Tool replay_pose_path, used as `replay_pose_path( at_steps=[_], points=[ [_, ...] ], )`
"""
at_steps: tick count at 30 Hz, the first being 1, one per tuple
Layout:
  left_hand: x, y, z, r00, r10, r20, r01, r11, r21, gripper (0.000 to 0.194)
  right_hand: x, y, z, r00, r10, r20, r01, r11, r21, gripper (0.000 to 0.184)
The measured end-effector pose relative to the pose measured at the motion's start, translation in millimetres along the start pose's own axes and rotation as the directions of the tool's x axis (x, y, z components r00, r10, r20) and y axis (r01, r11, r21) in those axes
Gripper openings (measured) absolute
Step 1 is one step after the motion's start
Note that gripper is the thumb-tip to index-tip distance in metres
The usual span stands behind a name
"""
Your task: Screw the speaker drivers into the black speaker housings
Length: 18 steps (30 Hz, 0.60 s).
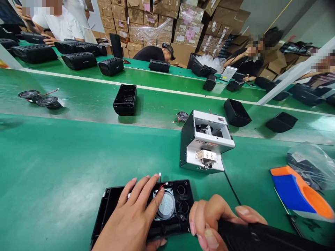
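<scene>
My left hand (133, 218) lies across a black plastic speaker housing (187, 190), fingers stretched out and spread, thumb near the housing's near edge. Under and beside those fingers sits a round speaker driver (166, 205) with a silver back, set in the housing. Thin red wires with small white connectors (159, 174) stick out by the fingertips. In my right hand (211, 219) is a thick black electric screwdriver (259, 235), gripped with the fingers wrapped round it. Its tip points left, at the driver's right side; whether it touches a screw I cannot tell. My left hand covers the housing's left part.
A grey screw feeder (209, 143) stands beyond the housing, its cable trailing right. An orange and blue container (300, 191) and a plastic bag (311, 167) lie at right. Another housing (125, 100) and loose drivers (48, 101) sit on the belt (86, 87). Co-workers sit opposite.
</scene>
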State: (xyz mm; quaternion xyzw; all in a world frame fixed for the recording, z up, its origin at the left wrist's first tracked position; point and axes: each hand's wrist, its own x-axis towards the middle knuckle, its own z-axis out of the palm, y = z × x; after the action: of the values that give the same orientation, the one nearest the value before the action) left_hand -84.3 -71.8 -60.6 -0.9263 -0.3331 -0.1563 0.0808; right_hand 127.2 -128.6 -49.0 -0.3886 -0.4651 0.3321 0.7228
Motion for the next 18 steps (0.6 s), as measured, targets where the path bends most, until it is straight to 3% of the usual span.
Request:
replay_pose_path(
  at_steps=[4, 11, 13, 16, 18],
  points=[
    [-3.7, 1.0, 2.3, 0.999, -0.004, 0.04, 0.003, 1.0, 0.014, 0.096, 5.0, -5.3, 2.3, 0.995, 0.101, 0.005, -0.1, 0.995, -0.024, 0.065],
    [0.4, 0.2, -0.1, 1.0, 0.016, -0.007, -0.015, 1.0, 0.017, 0.095, -6.6, 9.5, -0.8, 0.992, 0.119, 0.045, -0.119, 0.993, -0.005, 0.042],
    [1.4, -0.2, -0.4, 1.0, 0.021, -0.016, -0.021, 1.0, 0.016, 0.095, -10.3, 15.1, -11.6, 0.972, 0.171, 0.162, -0.177, 0.984, 0.024, 0.028],
    [1.6, -0.3, 0.9, 0.997, 0.033, -0.066, -0.032, 0.999, 0.019, 0.092, -10.3, 22.7, -31.3, 0.888, 0.233, 0.397, -0.267, 0.963, 0.032, 0.025],
    [-0.2, -1.2, 4.0, 0.993, 0.054, -0.102, -0.051, 0.998, 0.034, 0.084, -6.9, 28.5, -41.5, 0.868, 0.195, 0.456, -0.24, 0.97, 0.041, 0.022]
  ],
)
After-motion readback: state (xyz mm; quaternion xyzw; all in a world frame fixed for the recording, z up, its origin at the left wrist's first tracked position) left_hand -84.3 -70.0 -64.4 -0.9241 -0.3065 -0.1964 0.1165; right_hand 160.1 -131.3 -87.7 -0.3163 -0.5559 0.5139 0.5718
